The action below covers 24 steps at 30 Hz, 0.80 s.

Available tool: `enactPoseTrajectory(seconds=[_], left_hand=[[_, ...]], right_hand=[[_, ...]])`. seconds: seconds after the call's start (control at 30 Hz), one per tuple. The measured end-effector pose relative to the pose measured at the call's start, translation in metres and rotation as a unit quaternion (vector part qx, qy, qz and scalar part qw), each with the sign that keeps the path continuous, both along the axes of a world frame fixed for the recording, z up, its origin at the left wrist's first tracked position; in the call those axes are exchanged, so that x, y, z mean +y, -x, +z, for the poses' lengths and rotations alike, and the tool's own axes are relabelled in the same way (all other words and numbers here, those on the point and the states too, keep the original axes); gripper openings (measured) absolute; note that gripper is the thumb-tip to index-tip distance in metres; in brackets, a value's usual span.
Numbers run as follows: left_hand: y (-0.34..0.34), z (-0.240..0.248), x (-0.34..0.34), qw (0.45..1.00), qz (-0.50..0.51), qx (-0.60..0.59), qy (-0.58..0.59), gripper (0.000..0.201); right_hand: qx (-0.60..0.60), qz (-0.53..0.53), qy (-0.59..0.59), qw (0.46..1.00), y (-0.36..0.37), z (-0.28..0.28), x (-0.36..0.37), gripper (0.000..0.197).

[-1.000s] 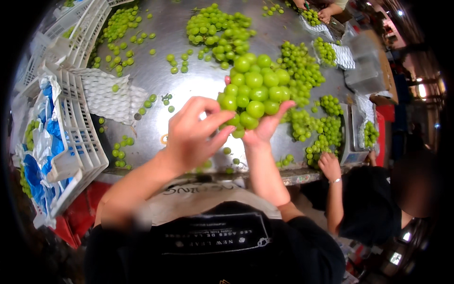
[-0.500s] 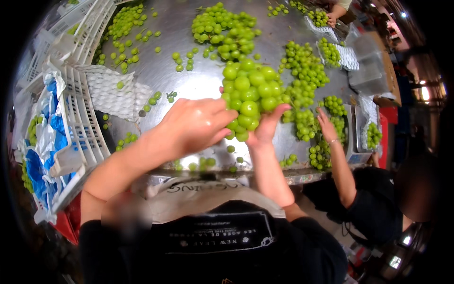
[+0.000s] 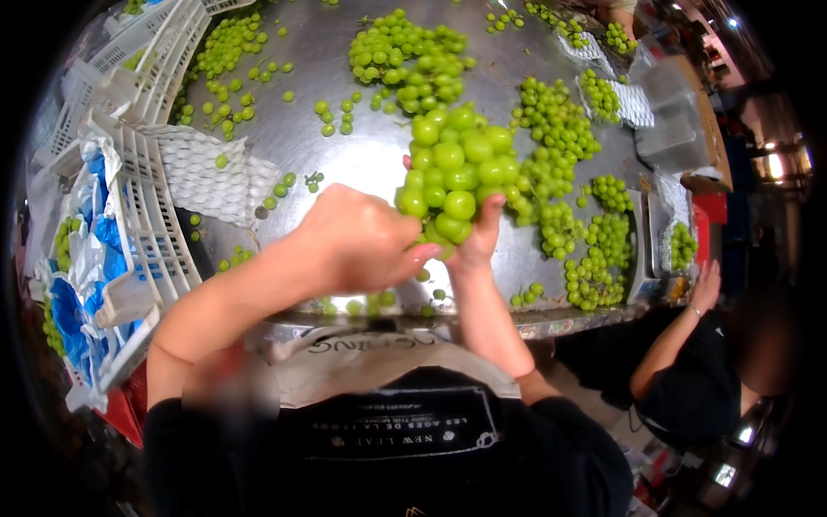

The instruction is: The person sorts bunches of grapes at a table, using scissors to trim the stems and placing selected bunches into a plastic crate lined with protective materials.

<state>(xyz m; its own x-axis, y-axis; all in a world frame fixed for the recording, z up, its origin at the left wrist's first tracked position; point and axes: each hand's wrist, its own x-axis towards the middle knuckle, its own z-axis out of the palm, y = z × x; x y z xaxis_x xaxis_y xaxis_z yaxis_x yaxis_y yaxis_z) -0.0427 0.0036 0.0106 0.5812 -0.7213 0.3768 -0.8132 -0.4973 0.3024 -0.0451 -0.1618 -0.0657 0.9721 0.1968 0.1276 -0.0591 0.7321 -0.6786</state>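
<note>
A large bunch of green grapes (image 3: 461, 164) is held up over the metal table, close in front of me. My right hand (image 3: 475, 246) supports it from behind and below, thumb up along its right side. At the bunch's lower left edge is my left hand (image 3: 366, 237), its fingers curled in and the thumb near the lowest grapes. Whatever its fingertips pinch, if anything, is hidden. Beyond the held bunch lies another pile of grape bunches (image 3: 405, 56). More bunches (image 3: 556, 125) spread over the table to the right.
White plastic crates (image 3: 155, 207) stand at the left, beside a white foam net sheet (image 3: 202, 168). Loose grapes (image 3: 228, 112) are scattered over the metal table (image 3: 301, 43). A clear plastic box (image 3: 672, 112) stands at the right. A co-worker's hand (image 3: 706, 284) is near the right table edge.
My left hand has curled in more at the bunch's lower end. The bunch has shifted and turned slightly. The co-worker's hand has moved right, away from the grapes.
</note>
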Motion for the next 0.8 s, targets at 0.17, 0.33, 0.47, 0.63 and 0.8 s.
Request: enactPoseTrajectory(seconds=[0.17,0.33,0.47,0.63,0.8], left_hand=[[-0.004,0.011,0.001,0.984,0.080,-0.003,0.161,0.018],[-0.007,0.008,-0.003,0.989,0.081,-0.028,0.120,0.020],[-0.011,0.005,0.000,0.994,0.050,-0.047,0.080,0.022],[-0.012,0.007,0.003,0.997,0.038,-0.044,0.043,0.022],[-0.009,0.000,0.001,0.995,0.044,-0.029,0.084,0.028]], right_hand=[[0.001,-0.011,0.011,1.000,-0.001,-0.003,-0.005,0.092],[-0.004,-0.051,0.058,0.997,0.009,-0.007,-0.002,0.082],[0.012,-0.037,0.065,0.997,0.014,-0.010,0.000,0.080],[0.006,-0.065,0.058,0.996,0.014,-0.012,-0.001,0.078],[0.001,-0.111,0.044,0.993,0.009,-0.011,-0.001,0.070]])
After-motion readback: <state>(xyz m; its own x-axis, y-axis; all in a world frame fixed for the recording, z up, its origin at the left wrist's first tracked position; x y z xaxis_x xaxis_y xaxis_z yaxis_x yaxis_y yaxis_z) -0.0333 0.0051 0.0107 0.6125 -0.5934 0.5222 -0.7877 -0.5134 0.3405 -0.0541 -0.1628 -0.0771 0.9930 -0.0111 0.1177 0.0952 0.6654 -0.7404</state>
